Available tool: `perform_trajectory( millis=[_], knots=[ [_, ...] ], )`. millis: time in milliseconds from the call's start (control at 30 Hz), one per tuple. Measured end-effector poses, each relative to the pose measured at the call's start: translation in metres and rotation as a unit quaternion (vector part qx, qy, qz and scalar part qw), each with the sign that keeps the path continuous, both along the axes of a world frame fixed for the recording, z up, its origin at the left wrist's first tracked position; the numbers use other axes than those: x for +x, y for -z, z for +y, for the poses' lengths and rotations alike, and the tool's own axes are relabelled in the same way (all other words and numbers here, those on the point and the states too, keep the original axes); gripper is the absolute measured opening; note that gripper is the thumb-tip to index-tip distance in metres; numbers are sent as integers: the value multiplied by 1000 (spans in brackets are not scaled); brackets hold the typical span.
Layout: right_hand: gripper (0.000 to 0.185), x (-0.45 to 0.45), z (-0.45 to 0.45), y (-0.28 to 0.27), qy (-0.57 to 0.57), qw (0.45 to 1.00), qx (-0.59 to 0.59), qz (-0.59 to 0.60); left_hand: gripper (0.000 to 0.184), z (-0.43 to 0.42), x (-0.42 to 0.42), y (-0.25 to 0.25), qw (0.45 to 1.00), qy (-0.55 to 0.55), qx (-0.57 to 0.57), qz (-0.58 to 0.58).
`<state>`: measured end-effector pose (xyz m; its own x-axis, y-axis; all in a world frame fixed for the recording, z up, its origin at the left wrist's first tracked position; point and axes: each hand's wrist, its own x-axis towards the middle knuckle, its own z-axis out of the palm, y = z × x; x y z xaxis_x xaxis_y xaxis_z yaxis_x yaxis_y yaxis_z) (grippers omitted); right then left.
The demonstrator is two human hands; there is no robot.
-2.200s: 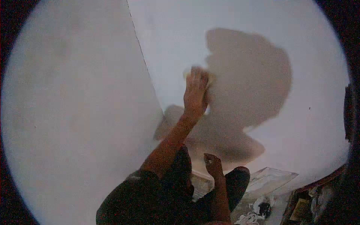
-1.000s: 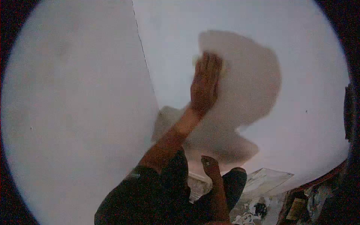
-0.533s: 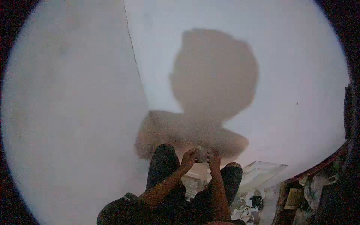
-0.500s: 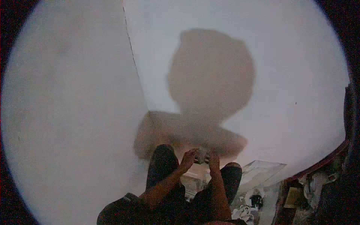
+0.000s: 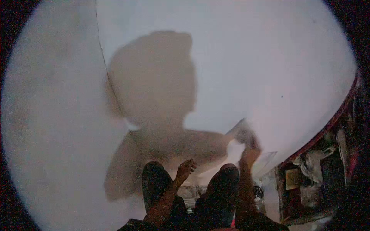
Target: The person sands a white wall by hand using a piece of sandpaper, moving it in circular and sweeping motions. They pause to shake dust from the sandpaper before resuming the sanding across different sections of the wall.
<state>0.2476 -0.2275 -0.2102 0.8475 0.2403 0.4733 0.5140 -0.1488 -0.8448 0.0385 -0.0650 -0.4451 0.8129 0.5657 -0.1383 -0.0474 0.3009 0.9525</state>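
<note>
My left hand (image 5: 186,169) hovers over the gap between my knees, its fingers loosely curled and slightly apart, with nothing visible in them. My right hand (image 5: 251,154) reaches up past my right knee, close to the white wall (image 5: 239,69). Its fingers look closed, but blur and the dark shadow above them hide what they hold, if anything. The pale object that was between both hands earlier cannot be made out. My knees, in dark trousers (image 5: 223,181), are bent up before the wall.
A large shadow (image 5: 154,77) of head and arms falls on the wall, which has a thin crack (image 5: 101,50). A clear sheet or pane (image 5: 266,159) leans at the right. Beyond a dark red edge (image 5: 327,129) are cluttered items and a yellowish panel (image 5: 292,179).
Both hands were together at a small pale object; they have parted. My right hand has risen rightward toward the wall, my left moved slightly left and down. The view has turned right.
</note>
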Motion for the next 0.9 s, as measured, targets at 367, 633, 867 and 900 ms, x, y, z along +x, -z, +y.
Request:
perform_trajectory(
  millis=[367, 633, 867, 900],
  knots=[
    [31, 17, 103, -253, 189, 904, 196, -330, 33, -32, 13, 105, 834, 289, 446, 149],
    [34, 36, 64, -187, 198, 948, 36, -248, 35, -41, 0, 82, 813, 254, 462, 248],
    [36, 42, 81, -262, 214, 856, 172, -437, 27, -41, 11, 119, 790, 313, 527, 34],
    [32, 22, 89, -254, 246, 888, 51, -385, 28, -43, 22, 125, 733, 370, 563, 89]
  ],
)
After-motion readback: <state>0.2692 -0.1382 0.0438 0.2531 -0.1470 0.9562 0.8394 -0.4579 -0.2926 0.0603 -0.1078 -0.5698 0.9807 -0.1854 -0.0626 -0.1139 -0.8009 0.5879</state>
